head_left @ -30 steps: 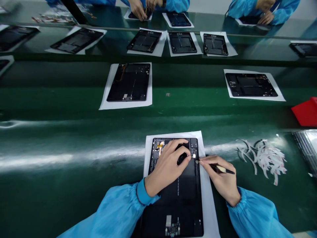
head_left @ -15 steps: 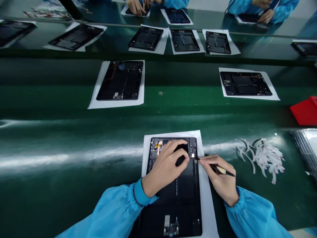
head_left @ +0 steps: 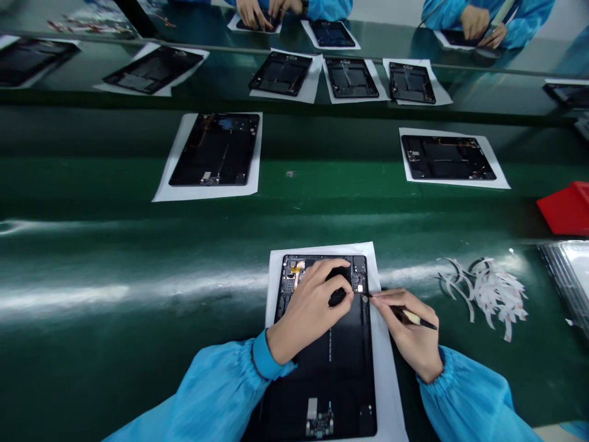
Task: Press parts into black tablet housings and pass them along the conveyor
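An opened tablet housing (head_left: 347, 374), black with small circuit parts at top and bottom, lies on a white paper sheet (head_left: 389, 393) before me. My left hand (head_left: 310, 310) reaches across its upper half, thumb and index fingertips pinched together near the right edge. Whatever they hold, if anything, is too small to make out. Beside that edge, my right hand (head_left: 409, 334) grips a slim black-and-cream pen-like tool (head_left: 414, 318), its tip at the housing's right rim next to a small round part. The left hand hides some of the upper parts.
Right of my hands lies a pile of white curled strips (head_left: 499, 298). Further right are a red bin (head_left: 565, 207) and clear trays (head_left: 568, 276). Ahead, two tablet housings (head_left: 216, 150) (head_left: 448, 158) rest on paper; several more stand farther back, where co-workers' hands (head_left: 481, 24) work.
The two housings ahead have shifted left, while the farther row has shifted right. A co-worker's hands at the back right have moved. My hands keep nearly the same pose.
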A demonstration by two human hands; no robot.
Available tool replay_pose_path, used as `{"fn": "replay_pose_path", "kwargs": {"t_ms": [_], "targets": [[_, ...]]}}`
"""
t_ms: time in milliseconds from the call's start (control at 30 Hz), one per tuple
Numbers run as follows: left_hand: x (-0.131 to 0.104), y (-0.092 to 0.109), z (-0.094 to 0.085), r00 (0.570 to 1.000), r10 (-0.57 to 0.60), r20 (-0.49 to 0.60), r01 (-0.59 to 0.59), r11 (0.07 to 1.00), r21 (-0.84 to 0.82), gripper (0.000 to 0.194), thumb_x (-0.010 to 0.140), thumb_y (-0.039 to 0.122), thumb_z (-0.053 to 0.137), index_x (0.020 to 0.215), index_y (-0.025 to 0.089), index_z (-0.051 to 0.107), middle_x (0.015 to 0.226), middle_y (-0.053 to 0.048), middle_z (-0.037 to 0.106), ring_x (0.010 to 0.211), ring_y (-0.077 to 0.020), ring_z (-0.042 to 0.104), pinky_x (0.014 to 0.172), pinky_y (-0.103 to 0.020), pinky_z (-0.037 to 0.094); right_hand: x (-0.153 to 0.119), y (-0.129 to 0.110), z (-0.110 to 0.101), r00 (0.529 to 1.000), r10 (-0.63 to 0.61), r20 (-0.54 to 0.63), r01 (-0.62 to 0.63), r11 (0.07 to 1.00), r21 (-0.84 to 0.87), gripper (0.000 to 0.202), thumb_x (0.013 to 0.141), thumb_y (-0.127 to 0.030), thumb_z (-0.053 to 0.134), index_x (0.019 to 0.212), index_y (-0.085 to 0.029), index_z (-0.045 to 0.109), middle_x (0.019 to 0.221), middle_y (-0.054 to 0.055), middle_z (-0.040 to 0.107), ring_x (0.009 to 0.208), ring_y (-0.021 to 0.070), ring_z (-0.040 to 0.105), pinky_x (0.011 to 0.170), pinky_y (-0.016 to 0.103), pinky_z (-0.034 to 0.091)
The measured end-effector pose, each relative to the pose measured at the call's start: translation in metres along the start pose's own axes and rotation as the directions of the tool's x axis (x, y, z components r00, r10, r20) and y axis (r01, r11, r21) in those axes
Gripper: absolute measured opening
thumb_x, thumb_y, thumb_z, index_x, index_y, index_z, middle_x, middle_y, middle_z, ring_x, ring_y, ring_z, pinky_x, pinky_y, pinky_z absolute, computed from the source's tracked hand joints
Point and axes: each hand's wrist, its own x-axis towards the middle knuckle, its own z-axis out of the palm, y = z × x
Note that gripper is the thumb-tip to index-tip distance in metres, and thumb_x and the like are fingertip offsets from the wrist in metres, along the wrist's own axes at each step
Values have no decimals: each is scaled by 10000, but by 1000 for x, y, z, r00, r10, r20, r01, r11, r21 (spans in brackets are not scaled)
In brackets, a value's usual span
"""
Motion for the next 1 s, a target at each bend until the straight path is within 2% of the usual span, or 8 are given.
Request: {"fn": "replay_pose_path", "kwargs": {"t_ms": [367,533,900,1000], "targets": [[0,1,-2,1000,-11,-5,11,1000,19,101,813,111,622,777,205,629,1207,-52,591,1107,-244,551,943,-408,417,0,-2,2,1000,-26,-11,26,999,-32,182,797,-44,688,812,-223,712,830,20,727,775,180,699,722,292,560],[0,1,-2,999,-33,7,33,999,15,102,809,109,630,770,204,631,1198,-50,597,1104,-248,552,934,-418,418,0,-1,3,999,-28,25,28,1000,-7,173,805,-52,682,821,-222,711,848,29,732,798,193,705,732,305,566],[1,4,-2,1000,-29,1,29,999,28,107,806,117,622,770,217,632,1189,-44,604,1100,-254,557,935,-439,434,-1,-3,1,1000,15,-12,-15,1000,-20,139,806,-84,685,788,-220,709,799,27,721,750,191,695,699,315,564],[2,4,-2,999,-40,4,40,999,31,106,809,122,621,770,220,633,1194,-42,603,1102,-256,557,947,-451,430,-1,0,1,997,73,-21,-73,997,-17,114,801,-110,701,790,-223,706,809,22,727,761,189,699,705,306,569]]}}
